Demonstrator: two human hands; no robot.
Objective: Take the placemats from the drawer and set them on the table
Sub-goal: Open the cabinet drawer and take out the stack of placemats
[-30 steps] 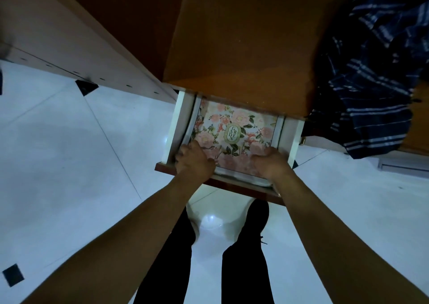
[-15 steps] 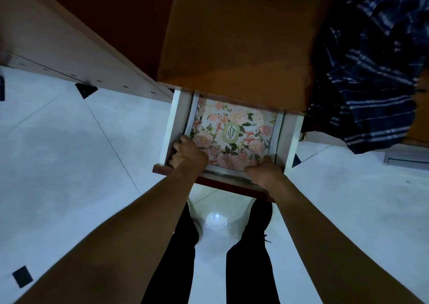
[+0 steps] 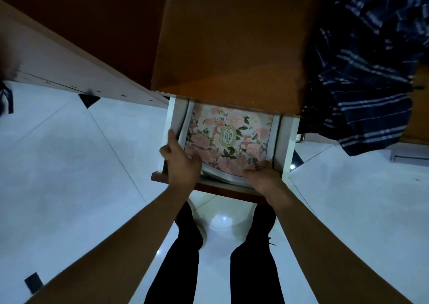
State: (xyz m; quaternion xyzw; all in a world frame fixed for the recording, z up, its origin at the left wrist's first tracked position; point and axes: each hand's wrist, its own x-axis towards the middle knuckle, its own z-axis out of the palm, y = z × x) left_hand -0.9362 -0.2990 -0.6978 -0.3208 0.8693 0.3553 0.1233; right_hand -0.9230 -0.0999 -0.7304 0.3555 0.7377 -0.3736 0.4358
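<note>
A stack of floral placemats (image 3: 228, 136), pink roses with a green oval label, lies in the open white drawer (image 3: 287, 141) under the brown tabletop (image 3: 232, 37). My left hand (image 3: 182, 162) grips the stack's near left corner, thumb on top, fingers under the edge. At the near right corner my right hand (image 3: 264, 177) holds the stack the same way. The near edge of the stack is lifted and bowed above the drawer front. The far part of the placemats is hidden under the tabletop.
A dark blue striped cloth (image 3: 371, 71) hangs at the right of the drawer. A pale cabinet panel (image 3: 69, 71) runs along the left. Glossy white floor tiles (image 3: 69, 176) lie below, with my dark trouser legs (image 3: 181, 257) and shoes beneath the drawer.
Both hands have shifted from pressing on the stack to gripping its near corners. The near edge of the placemats has risen off the drawer bottom.
</note>
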